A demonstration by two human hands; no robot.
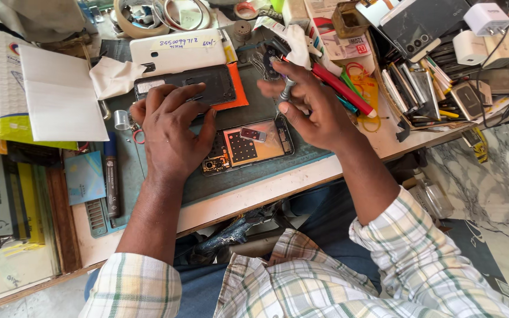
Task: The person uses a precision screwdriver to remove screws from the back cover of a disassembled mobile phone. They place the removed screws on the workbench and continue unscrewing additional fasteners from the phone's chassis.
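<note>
Workbench (349,168), pale-topped and crowded, carries a grey-green repair mat (248,176) near its front edge. On the mat lies an opened smartphone (248,147), back off, with its copper-coloured inner plate and a small dark module showing. The left hand (172,132) lies spread and flat, fingers splayed, pinning the phone's left end and touching the dark phone frame (187,85) that lies just behind it on an orange sheet. The right hand (310,106) hovers over the phone's right end, closed around a small metal-tipped tool (287,88), probably a precision screwdriver; its tip is blurred.

Working well here likely means keeping the left palm steady so the phone cannot slide, and bringing the tool down upright.

Toward the back edge lie a white phone back cover (178,50) and a crumpled cloth (113,76). A red marker (343,91) lies just behind the right hand, crowding it. At the right corner, stacked phones, chargers (484,26) and cables leave little room.
</note>
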